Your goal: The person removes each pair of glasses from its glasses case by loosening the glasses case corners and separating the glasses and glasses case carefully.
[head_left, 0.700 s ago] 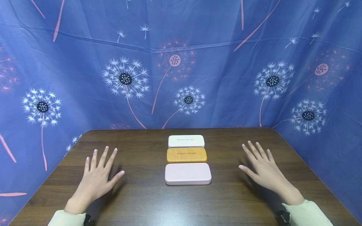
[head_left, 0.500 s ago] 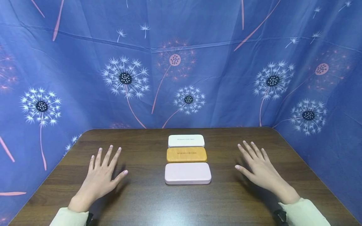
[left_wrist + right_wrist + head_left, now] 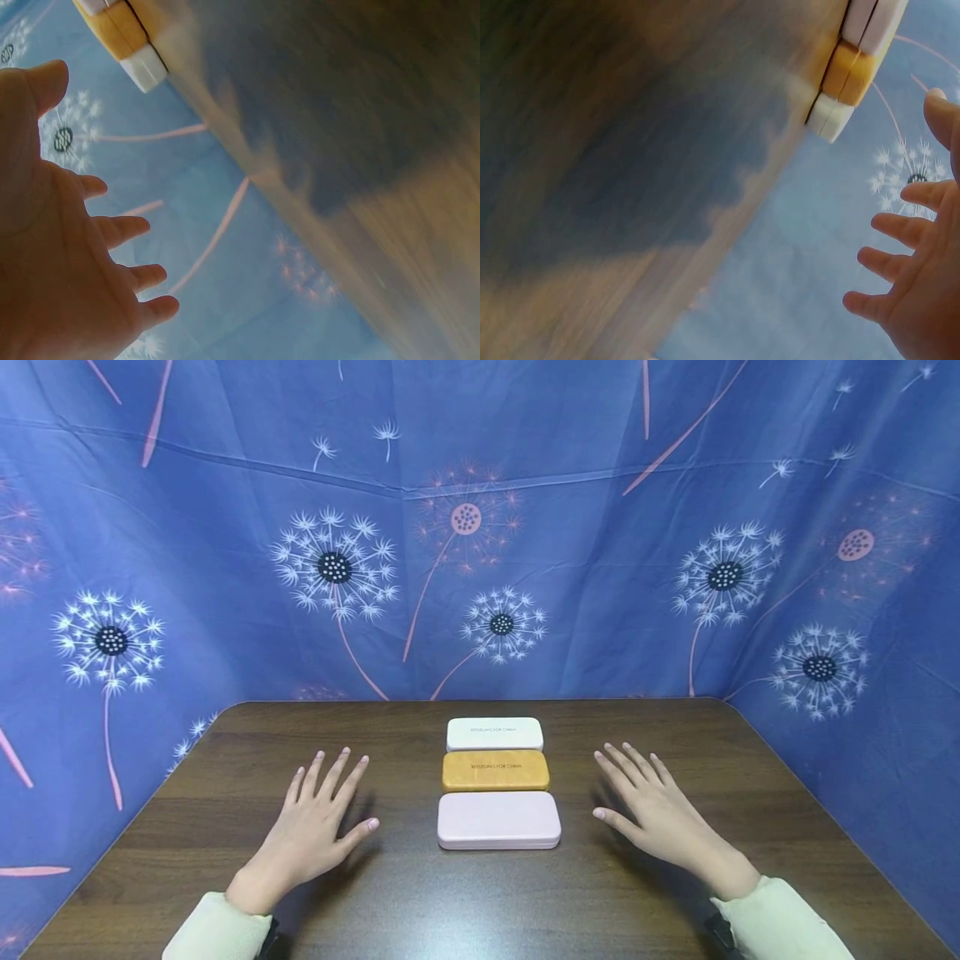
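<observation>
Three oblong hard cases, shaped like glasses cases, lie in a row running away from me at the middle of the table. Nearest is a pale pink case [image 3: 498, 820], behind it a mustard-yellow case [image 3: 495, 771], and farthest a white case [image 3: 494, 734]. Small lettering shows on the yellow and white lids; all three are closed. To their left my left hand [image 3: 311, 827] is spread above the table, palm down, touching nothing. My right hand [image 3: 660, 818] hovers likewise on the right, fingers extended, apart from the cases. Both wrist views show the bare palms.
The dark wood-grain table [image 3: 480, 902] has rounded far corners. A blue curtain [image 3: 585, 527] with dandelion prints hangs directly behind it and along both sides. Shadows of both hands fall on the tabletop.
Both hands have moved inward toward the cases, the left one rightward and the right one leftward. The three cases have stayed where they were.
</observation>
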Motion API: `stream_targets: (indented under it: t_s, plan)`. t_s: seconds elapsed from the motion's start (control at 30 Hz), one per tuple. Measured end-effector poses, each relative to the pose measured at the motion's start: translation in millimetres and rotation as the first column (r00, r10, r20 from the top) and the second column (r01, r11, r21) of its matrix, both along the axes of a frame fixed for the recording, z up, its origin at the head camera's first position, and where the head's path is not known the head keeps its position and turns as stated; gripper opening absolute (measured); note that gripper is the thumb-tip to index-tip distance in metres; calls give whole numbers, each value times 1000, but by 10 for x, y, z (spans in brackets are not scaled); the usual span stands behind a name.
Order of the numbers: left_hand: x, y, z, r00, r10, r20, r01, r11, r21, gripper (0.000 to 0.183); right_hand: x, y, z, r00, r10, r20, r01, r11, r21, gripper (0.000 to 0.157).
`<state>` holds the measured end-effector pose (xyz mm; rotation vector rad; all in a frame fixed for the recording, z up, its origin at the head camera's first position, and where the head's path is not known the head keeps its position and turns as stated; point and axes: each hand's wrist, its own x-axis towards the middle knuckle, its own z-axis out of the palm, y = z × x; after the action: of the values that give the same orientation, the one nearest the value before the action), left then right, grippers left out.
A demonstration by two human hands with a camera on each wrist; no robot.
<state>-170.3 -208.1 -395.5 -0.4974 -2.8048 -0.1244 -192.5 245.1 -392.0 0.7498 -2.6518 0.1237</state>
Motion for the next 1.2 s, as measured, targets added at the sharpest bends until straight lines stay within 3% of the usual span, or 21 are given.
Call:
stream_targets:
  t_s: [0.6,1.2]
  plan:
    - [-19,394,-60,991,-135,25,136,990,-47,79,-2,-326,-74,989,150,4,-150,988,21,66]
    - [-23,673,-68,961,-269,61,273,960,-66,77,5,-490,-154,972,235,-1,-234,968,86,68]
